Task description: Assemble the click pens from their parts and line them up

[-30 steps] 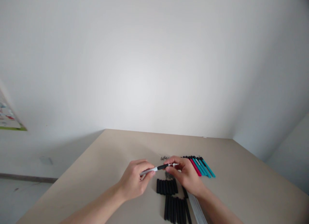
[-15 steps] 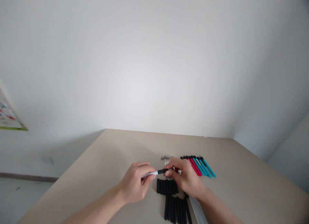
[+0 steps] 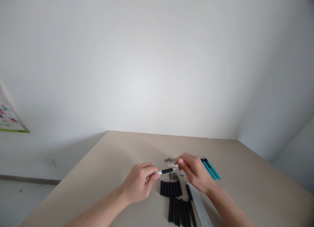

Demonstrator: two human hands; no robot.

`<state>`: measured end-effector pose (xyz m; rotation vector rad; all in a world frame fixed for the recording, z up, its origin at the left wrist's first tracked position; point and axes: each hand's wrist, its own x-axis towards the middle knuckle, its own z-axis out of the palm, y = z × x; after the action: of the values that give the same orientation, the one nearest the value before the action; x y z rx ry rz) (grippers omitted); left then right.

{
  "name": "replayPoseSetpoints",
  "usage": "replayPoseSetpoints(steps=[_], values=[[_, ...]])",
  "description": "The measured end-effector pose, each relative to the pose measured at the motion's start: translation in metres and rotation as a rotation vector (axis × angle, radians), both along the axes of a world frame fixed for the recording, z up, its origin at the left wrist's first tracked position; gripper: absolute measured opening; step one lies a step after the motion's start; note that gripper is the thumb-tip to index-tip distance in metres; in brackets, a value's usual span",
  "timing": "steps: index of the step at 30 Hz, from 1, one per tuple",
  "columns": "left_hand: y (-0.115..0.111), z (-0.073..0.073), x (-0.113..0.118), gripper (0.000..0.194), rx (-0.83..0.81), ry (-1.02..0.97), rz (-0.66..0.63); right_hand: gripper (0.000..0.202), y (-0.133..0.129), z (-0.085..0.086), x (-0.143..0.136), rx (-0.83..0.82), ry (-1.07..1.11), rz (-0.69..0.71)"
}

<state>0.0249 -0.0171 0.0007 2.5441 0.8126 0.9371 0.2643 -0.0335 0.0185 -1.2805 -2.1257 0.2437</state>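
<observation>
My left hand (image 3: 141, 183) is closed around the white barrel of a pen (image 3: 167, 171), its black grip end pointing right. My right hand (image 3: 192, 171) is just right of the pen's tip, apart from it, thumb and fingertips pinched together. Whatever those fingertips hold, if anything, is too small or hidden to make out. Below the right fingertips lie small white parts (image 3: 171, 165) and small grey springs or metal pieces (image 3: 173, 176). Silvery cone-shaped tips (image 3: 168, 159) lie in a row just behind, partly covered by the hand.
Short black tubes (image 3: 170, 188) lie in a row, with longer black pieces (image 3: 180, 211) nearer me. Thin white rods (image 3: 200, 205) lie beside them. Teal-and-black pens (image 3: 211, 169) show behind my right hand. The beige table (image 3: 117, 152) meets a white wall (image 3: 147, 73).
My right hand has moved off the pen's tip, right and slightly up, now covering the red pens. The small grey pieces have come into view. My left hand stays nearly still with the pen.
</observation>
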Motion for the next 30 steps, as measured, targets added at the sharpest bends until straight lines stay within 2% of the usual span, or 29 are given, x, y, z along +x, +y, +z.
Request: replayPoseSetpoints(steps=[2,4,8,12,15,19,23,30], values=[[0.001,-0.001,-0.001,0.025,-0.018,-0.016,0.019,0.034,0.006,-0.002,0.010,0.009,-0.012,-0.172],[0.001,-0.002,-0.001,0.024,-0.042,-0.036,0.016,0.029,0.011,-0.005,0.017,-0.013,-0.046,-0.287],[0.001,-0.002,-0.002,0.029,-0.085,-0.041,-0.012,0.022,0.014,-0.007,0.019,-0.105,-0.123,-0.365],[0.002,-0.003,-0.001,0.029,-0.102,-0.006,0.022,0.018,0.010,-0.002,0.014,-0.178,-0.220,-0.345],[0.002,-0.004,0.000,0.029,-0.119,0.003,0.039,0.011,0.006,-0.001,0.012,-0.228,-0.269,-0.273],[0.002,-0.003,0.000,0.028,-0.134,0.021,0.049,0.003,0.003,-0.004,0.011,-0.273,-0.304,-0.213],[0.002,-0.002,0.000,0.028,-0.140,0.019,0.049,0.004,0.003,-0.007,0.011,-0.335,-0.337,-0.210],[0.003,-0.003,0.000,0.027,-0.150,0.020,0.045,0.011,0.006,-0.011,0.012,-0.275,-0.309,-0.187]])
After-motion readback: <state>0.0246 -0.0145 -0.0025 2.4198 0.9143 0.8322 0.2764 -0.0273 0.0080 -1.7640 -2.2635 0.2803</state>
